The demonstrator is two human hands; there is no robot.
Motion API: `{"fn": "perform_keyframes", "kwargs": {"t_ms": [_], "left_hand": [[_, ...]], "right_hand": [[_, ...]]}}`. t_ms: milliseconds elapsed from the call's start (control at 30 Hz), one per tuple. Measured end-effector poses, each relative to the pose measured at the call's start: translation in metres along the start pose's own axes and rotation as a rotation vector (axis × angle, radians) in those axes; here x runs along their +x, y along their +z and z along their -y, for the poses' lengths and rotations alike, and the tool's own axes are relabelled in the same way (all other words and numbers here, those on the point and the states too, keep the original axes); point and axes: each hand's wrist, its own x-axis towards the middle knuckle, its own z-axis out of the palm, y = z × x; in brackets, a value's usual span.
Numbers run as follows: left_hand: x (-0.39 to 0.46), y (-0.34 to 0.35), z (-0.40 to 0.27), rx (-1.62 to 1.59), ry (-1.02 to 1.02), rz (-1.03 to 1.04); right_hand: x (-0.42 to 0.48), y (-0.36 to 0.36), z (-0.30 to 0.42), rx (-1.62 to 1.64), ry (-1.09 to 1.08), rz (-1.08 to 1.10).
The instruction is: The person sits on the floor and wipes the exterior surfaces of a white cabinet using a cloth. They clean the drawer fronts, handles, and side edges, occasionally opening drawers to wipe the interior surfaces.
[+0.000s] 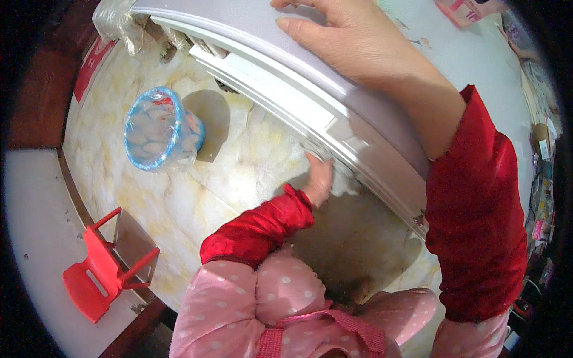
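Note:
My left hand (320, 180), somewhat blurred, reaches low to the marbled floor (224, 174) beside the base of a white piece of furniture (286, 94). A crumpled greyish-white cloth (344, 179) shows around its fingers; the fingertips are mostly hidden. Higher up, my right hand (340, 38) rests on the pale grey top (250, 15) of the same furniture, near its rounded edge. Its thumb is spread apart from the fingers, some of which are cut off by the picture's upper border. Nothing shows in that hand.
A blue-rimmed bin (177, 129) lined with clear plastic stands on the floor. A small red plastic chair (103, 264) lies at lower left. Crumpled clear plastic (130, 29) hangs at the furniture's far end. A pink container (463, 13) sits on the top.

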Motion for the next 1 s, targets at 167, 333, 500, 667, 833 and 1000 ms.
{"fn": "perform_keyframes", "kwargs": {"t_ms": [167, 333, 500, 667, 833, 1000], "left_hand": [[-0.032, 0.020, -0.007, -0.139, -0.263, 0.080], [0.026, -0.025, -0.064, -0.119, -0.063, 0.006], [0.023, -0.020, -0.078, 0.022, 0.055, -0.019], [-0.051, 0.009, -0.119, -0.073, -0.451, 0.681], [-0.100, -0.034, -0.213, 0.515, -0.256, 0.869], [-0.124, -0.045, -0.259, 0.715, -0.199, 1.026]], "right_hand": [[-0.007, -0.012, 0.014, 0.022, -0.009, -0.013], [-0.006, 0.000, -0.005, 0.040, -0.008, -0.046], [-0.002, 0.004, 0.018, -0.099, 0.039, -0.061], [-0.024, 0.003, 0.009, -0.242, -0.021, -0.182], [-0.128, -0.004, 0.077, 0.065, -0.158, -0.315], [-0.287, 0.020, 0.159, 0.156, 0.493, -0.457]]}}
